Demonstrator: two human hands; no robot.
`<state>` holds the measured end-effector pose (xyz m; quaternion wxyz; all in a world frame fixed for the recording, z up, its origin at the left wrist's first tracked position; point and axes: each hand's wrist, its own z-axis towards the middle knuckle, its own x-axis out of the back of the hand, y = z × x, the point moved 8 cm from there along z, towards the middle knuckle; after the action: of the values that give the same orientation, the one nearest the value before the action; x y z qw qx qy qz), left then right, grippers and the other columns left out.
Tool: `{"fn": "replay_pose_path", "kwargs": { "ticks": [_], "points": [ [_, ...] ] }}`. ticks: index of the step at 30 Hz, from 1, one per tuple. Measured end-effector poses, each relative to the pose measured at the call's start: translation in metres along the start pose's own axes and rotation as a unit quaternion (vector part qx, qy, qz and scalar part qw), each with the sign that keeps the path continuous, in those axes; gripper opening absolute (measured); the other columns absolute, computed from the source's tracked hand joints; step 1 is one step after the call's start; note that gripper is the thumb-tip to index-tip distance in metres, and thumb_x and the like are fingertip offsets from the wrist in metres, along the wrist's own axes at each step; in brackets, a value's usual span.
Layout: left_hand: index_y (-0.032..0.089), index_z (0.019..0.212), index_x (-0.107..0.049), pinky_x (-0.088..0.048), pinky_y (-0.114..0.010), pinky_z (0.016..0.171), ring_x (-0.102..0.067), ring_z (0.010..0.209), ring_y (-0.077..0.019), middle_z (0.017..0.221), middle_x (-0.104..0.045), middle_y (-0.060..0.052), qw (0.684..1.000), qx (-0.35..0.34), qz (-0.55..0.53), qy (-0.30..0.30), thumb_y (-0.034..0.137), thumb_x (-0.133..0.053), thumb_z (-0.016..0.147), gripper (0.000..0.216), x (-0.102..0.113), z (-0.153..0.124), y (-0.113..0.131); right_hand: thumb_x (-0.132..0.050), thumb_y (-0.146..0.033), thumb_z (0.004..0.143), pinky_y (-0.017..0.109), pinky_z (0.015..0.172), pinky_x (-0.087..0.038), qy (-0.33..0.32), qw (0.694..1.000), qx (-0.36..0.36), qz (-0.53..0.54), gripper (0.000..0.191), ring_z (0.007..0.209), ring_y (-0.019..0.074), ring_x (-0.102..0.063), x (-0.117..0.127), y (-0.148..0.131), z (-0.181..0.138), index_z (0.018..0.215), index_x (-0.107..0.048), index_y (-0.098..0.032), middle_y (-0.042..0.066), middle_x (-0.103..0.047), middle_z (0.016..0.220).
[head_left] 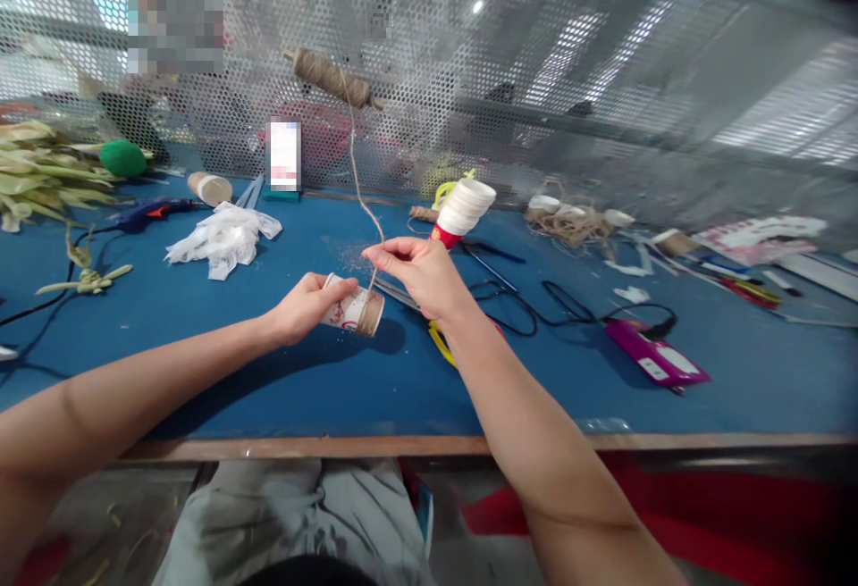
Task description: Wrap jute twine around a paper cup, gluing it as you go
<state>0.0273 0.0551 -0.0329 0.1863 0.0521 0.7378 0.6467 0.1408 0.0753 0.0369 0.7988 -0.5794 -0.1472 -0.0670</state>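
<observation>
My left hand (305, 305) is closed around a paper cup (357, 310) lying on its side above the blue table (281, 363); the cup's lower part is wrapped in brown twine. My right hand (419, 269) pinches a strand of twine (355, 166) just above the cup. The strand runs up to a twine spool (330, 77) mounted on the perforated metal screen. Yellow-handled scissors (439, 342) lie under my right wrist.
A tilted stack of paper cups (464, 208), a white lace scrap (221, 238), a blue glue gun (151, 211), a purple glue gun (653, 355) with black cable, a twine tangle (569, 224), dried leaves (40, 175) and a green ball (122, 158) lie around.
</observation>
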Motion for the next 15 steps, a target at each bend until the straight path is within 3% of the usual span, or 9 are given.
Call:
{"fn": "replay_pose_path", "kwargs": {
  "ticks": [6, 15],
  "points": [
    [0.01, 0.055, -0.056, -0.029, -0.019, 0.043, -0.04, 0.04, -0.0049, 0.045, -0.05, 0.003, 1.0, 0.002, 0.009, 0.006, 0.04, -0.061, 0.061, 0.031, 0.002, 0.0, 0.001, -0.066, -0.037, 0.061, 0.029, 0.063, -0.045, 0.015, 1.0, -0.011, -0.013, 0.025, 0.061, 0.0122, -0.054, 0.005, -0.003, -0.004, 0.073, -0.067, -0.015, 0.003, -0.065, 0.067],
    [0.011, 0.051, -0.054, -0.028, -0.02, 0.042, -0.04, 0.038, -0.0058, 0.043, -0.05, 0.002, 0.999, 0.025, 0.032, 0.033, 0.037, -0.059, 0.063, 0.029, 0.004, 0.001, -0.001, -0.065, -0.036, 0.064, 0.031, 0.068, -0.046, -0.007, 1.0, 0.019, -0.007, 0.022, 0.07, 0.0149, -0.058, 0.002, -0.015, -0.011, 0.075, -0.067, -0.017, 0.004, -0.067, 0.074]
  ]
}}
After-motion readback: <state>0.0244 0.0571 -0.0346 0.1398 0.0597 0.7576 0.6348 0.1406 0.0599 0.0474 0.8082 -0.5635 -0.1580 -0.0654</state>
